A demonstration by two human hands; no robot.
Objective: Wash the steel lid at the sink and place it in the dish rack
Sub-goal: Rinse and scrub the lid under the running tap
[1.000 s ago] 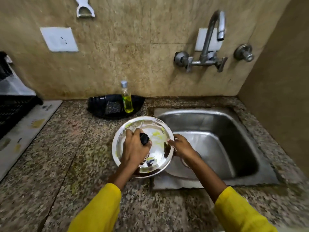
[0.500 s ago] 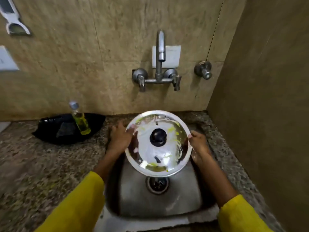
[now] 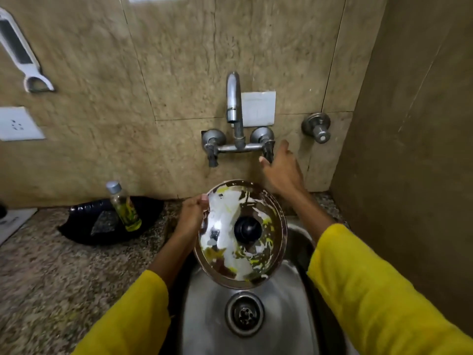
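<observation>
The steel lid (image 3: 225,242), round with a black knob and yellow-green smears, hangs tilted over the steel sink (image 3: 258,334). My left hand (image 3: 192,213) grips its left rim. My right hand (image 3: 281,170) is raised to the wall tap (image 3: 234,108), fingers at the right tap handle (image 3: 267,149). No water shows at the spout. The dish rack is out of view.
A soap bottle (image 3: 124,207) with yellow liquid stands in a black tray (image 3: 84,226) on the granite counter left of the sink. A second valve (image 3: 317,128) sits on the wall to the right. A side wall closes in on the right.
The lid moved from the counter edge to over the sink. My right hand let go of the lid's rim and rose to the right tap handle. My left hand keeps holding the lid.
</observation>
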